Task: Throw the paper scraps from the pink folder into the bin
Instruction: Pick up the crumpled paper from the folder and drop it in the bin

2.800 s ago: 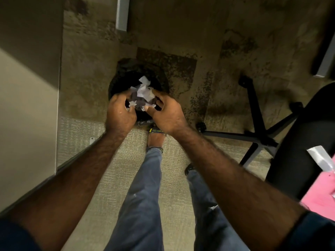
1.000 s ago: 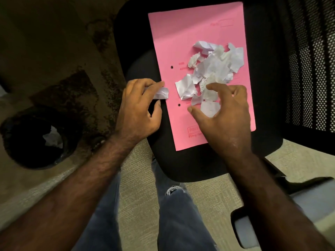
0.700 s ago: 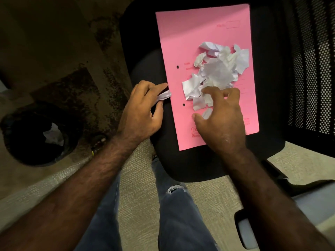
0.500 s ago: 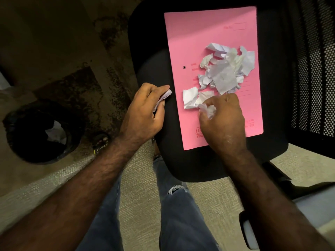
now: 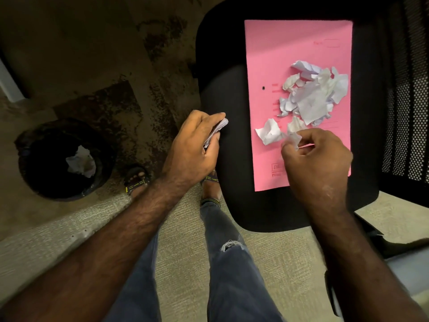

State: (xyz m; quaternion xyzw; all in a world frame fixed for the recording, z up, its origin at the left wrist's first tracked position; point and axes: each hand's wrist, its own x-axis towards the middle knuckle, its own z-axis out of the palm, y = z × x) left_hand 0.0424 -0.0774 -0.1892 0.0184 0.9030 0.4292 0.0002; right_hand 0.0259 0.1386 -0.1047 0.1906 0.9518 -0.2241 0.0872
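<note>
A crumpled scrap (image 5: 216,131) is clenched in the left hand (image 5: 195,149); another is pinched by the right hand (image 5: 318,159) at the pink folder (image 5: 274,54), on the chair seat (image 5: 222,94). Loosely held, scraps could be dropped short of the bin (image 5: 30,159)

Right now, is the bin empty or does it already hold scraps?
Not empty. The bin holds crumpled white paper at its bottom, lying well below the rim; more scraps remain on the pink folder.
</note>
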